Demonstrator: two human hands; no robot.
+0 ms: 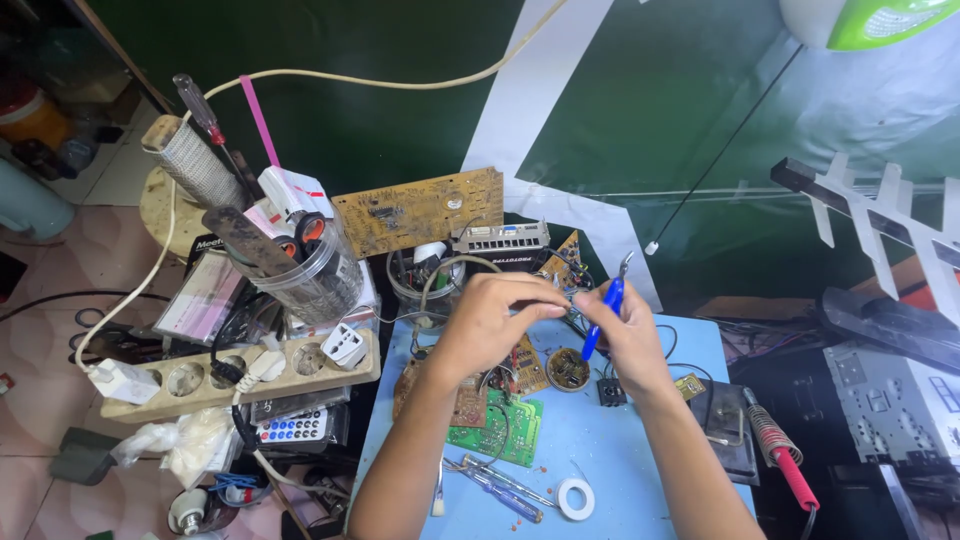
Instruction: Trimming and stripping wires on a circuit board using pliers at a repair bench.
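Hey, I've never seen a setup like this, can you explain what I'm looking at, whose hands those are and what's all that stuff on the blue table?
There is one picture, from a camera worn on a person's head, looking down at their own two bare hands. No robot is involved. The right hand holds a small blue-handled tool, likely cutters or pliers. The left hand pinches something small where the hands meet; I cannot tell what. Below them, on a blue table, lie a green circuit board, a small round circuit board, a roll of white tape and screwdrivers. A red-handled soldering iron rests at the right, a beige power strip at the left.
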